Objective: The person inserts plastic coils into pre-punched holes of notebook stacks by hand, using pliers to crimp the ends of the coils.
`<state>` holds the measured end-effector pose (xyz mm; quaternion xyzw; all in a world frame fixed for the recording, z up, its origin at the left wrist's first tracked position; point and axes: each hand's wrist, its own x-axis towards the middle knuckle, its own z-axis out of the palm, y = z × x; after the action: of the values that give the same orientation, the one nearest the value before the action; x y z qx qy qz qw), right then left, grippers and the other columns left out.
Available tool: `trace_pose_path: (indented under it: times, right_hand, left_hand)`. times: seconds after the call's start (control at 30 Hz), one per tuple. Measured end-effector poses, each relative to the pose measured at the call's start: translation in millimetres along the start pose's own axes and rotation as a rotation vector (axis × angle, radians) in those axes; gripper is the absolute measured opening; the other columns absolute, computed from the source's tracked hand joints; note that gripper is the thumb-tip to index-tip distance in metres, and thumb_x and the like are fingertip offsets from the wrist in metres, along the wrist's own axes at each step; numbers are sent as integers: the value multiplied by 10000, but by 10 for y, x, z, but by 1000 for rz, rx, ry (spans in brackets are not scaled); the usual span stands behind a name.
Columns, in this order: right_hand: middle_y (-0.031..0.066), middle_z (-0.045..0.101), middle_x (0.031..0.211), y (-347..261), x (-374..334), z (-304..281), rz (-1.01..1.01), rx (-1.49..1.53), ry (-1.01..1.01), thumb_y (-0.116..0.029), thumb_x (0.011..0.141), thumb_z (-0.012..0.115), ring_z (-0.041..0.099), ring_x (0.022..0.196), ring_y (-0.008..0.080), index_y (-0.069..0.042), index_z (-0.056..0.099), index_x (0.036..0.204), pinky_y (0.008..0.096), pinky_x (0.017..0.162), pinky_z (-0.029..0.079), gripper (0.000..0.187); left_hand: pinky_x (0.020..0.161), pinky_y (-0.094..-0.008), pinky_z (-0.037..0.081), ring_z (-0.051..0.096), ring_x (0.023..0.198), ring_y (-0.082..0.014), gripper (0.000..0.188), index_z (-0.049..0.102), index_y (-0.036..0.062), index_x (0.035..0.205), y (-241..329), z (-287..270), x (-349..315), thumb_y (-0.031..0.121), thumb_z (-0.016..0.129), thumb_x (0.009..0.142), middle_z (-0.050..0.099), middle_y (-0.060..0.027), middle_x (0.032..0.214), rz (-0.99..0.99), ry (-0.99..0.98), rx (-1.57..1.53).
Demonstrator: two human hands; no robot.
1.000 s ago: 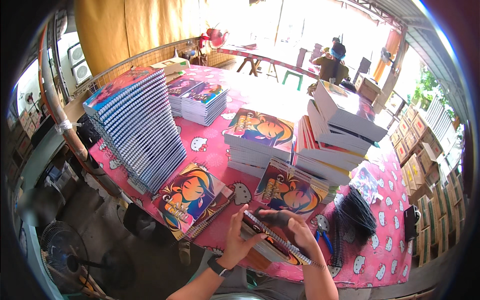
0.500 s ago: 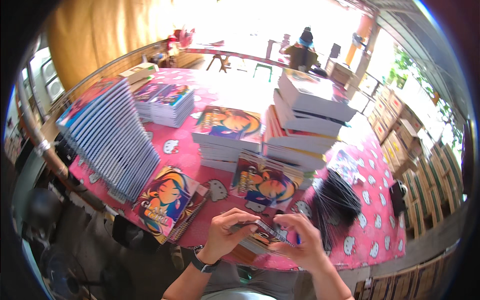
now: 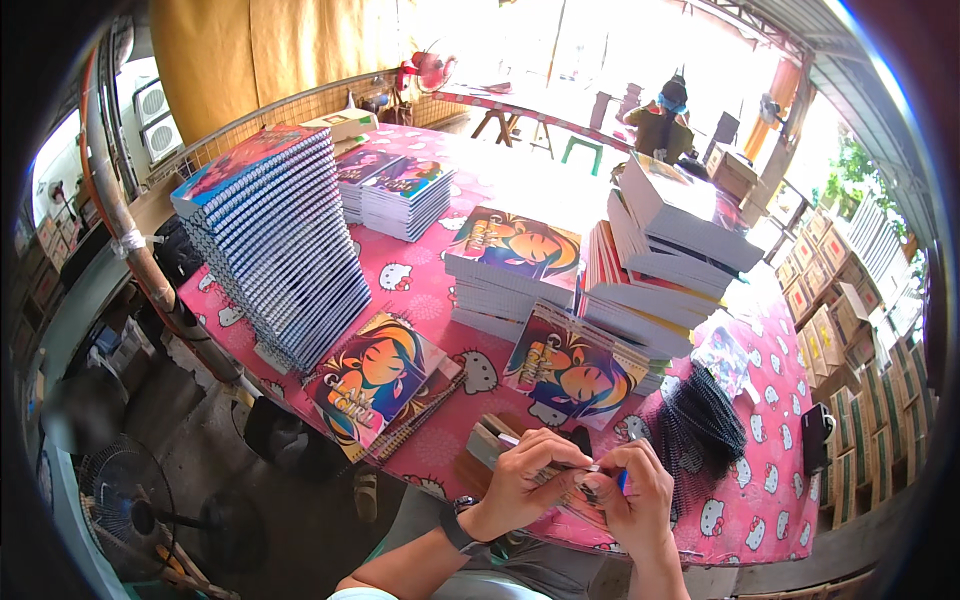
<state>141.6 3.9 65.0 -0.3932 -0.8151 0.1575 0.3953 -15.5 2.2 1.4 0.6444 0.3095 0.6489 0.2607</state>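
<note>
In front of my body, my left hand (image 3: 530, 482) and my right hand (image 3: 637, 492) come close together, with fingers and thumbs pinched at the edge of a colourful book (image 3: 588, 512). Most of that book is hidden behind my fingers. To the right of my right hand lies a bundle of black plastic binding coils (image 3: 708, 432). Beyond my hands a book (image 3: 573, 365) with an illustrated cover leans against the stacks. At the left, near the table edge, spiral-bound books (image 3: 372, 385) with the same cover lie in a low pile.
A tall stack of coil-bound books (image 3: 275, 245) stands at the left. Unbound stacks (image 3: 512, 255) and a high, uneven pile (image 3: 670, 240) fill the middle of the pink tablecloth (image 3: 425, 340). A floor fan (image 3: 135, 510) is at lower left. Cartons (image 3: 825, 260) and a seated person (image 3: 662, 120) are farther off.
My hands have drawn closer together along the book's edge, now covering the coil edge that showed between them. The whole view has shifted, with the table sitting farther right.
</note>
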Motion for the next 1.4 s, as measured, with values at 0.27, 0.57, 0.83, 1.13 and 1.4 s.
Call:
trace_pose_path:
  times: [0.27, 0.57, 0.83, 1.13, 1.4]
  right_hand:
    - [201, 548, 1192, 64, -31, -156, -187, 231, -29, -447, 794, 686, 539, 1083, 315, 49, 422, 1285, 410, 900, 424, 746]
    - [157, 570, 1146, 496, -424, 371, 132, 134, -334, -227, 778, 717, 552, 1046, 300, -42, 481, 1266, 395, 878, 448, 573]
    - [132, 606, 1063, 1033, -267, 387, 52, 206, -102, -100, 793, 691, 588, 968, 243, -33, 554, 1177, 362, 827, 468, 412]
    - [56, 642, 859, 2216, 239, 659, 517, 45, 345, -129, 751, 732, 556, 782, 130, 8, 599, 1086, 281, 690, 462, 386]
    - [117, 638, 723, 2040, 165, 546, 388, -155, 442, -82, 763, 726, 575, 603, 149, 6, 624, 954, 302, 585, 469, 234]
  left_hand:
    - [912, -341, 384, 571, 900, -170, 127, 578, 66, 994, 95, -366, 58, 143, 514, 915, 610, -49, 915, 81, 290, 201]
    - [748, -415, 373, 522, 685, -283, 324, 603, 38, 691, 80, -1730, 920, 258, 510, 911, 553, -98, 699, 209, -53, 1084]
    - [1075, -638, 96, 109, 1417, -365, 878, 248, 90, 1446, -809, -1555, -97, 501, 648, 780, 185, -120, 1530, -657, -500, 1243]
    - [1117, -504, 176, 198, 1394, -360, 910, 250, 103, 1444, -443, -1199, -12, 204, 767, 703, 254, -186, 1480, -316, -423, 575]
    - [1109, -424, 230, 266, 1363, -345, 917, 234, 65, 1436, -723, -575, -404, 243, 782, 722, 310, -207, 1433, -206, -210, 350]
